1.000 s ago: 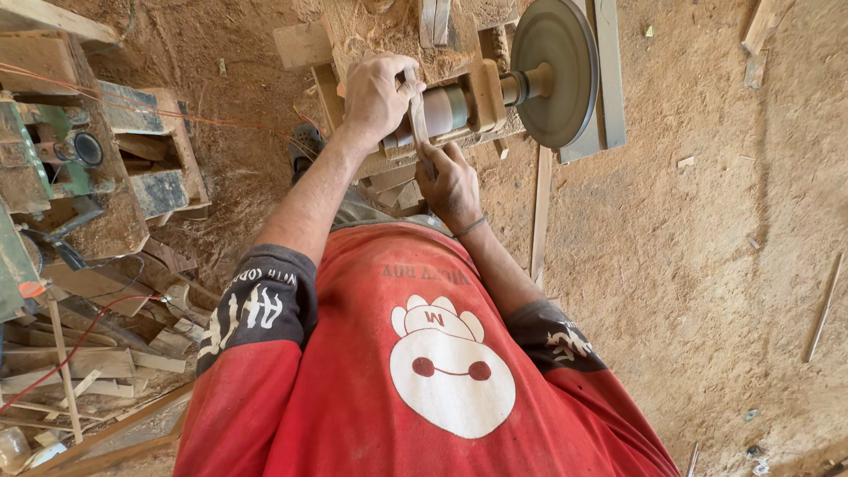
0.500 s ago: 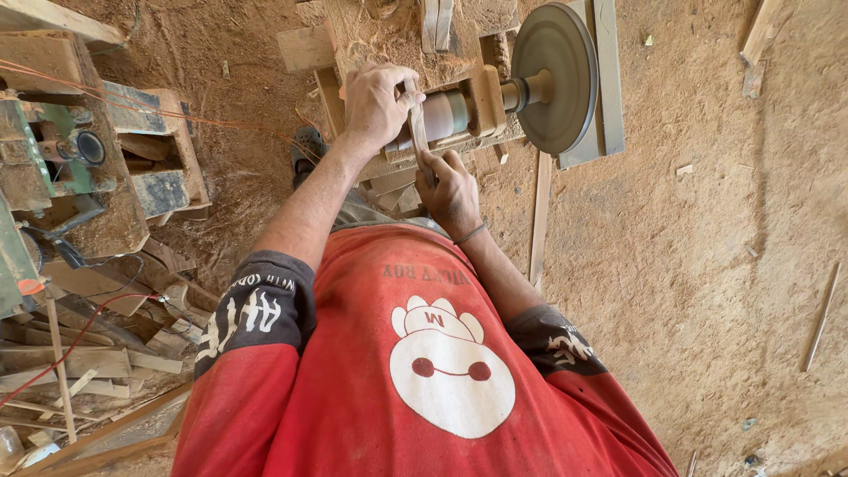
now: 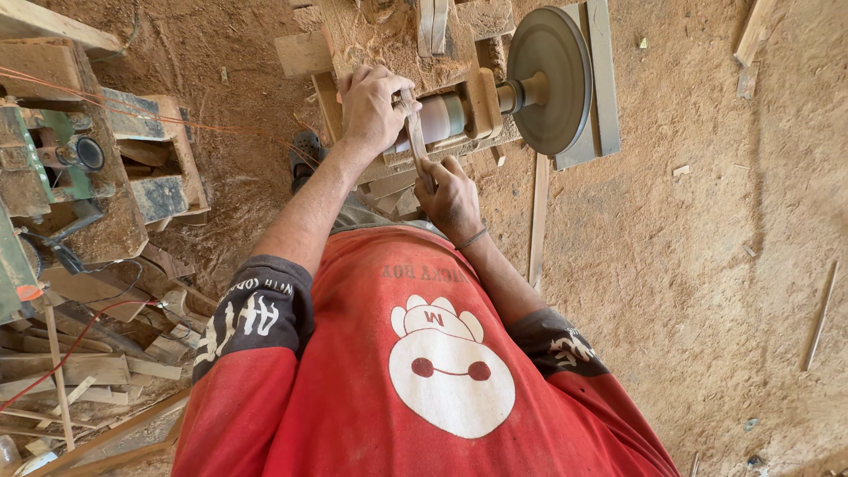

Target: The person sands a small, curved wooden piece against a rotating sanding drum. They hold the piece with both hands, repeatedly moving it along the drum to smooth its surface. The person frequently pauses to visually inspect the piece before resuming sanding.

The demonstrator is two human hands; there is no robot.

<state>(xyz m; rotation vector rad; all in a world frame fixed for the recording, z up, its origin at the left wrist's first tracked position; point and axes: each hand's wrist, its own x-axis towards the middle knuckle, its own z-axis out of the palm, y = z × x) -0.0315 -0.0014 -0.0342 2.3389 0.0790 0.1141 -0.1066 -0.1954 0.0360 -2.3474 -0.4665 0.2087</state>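
My left hand (image 3: 374, 108) is closed over the upper end of a long thin chisel-like tool (image 3: 413, 132). My right hand (image 3: 450, 199) grips the tool's lower end, closer to my body. The tool's tip rests against a pale cylindrical workpiece (image 3: 440, 119) mounted on a dusty wooden lathe (image 3: 389, 40). A large round disc (image 3: 552, 79) sits on the shaft to the right of the workpiece. My red shirt fills the bottom of the view.
Sawdust covers the earthen floor (image 3: 707, 221). Wooden boxes, scrap planks and a green machine part (image 3: 53, 159) pile up on the left, with thin red wires across them. A wooden slat (image 3: 537, 221) lies right of my right arm. A sandalled foot (image 3: 305, 155) shows below the lathe.
My right hand has drawn slightly back toward my body, and the tool now stands steeper against the workpiece. My left hand stays on the tool's upper end.
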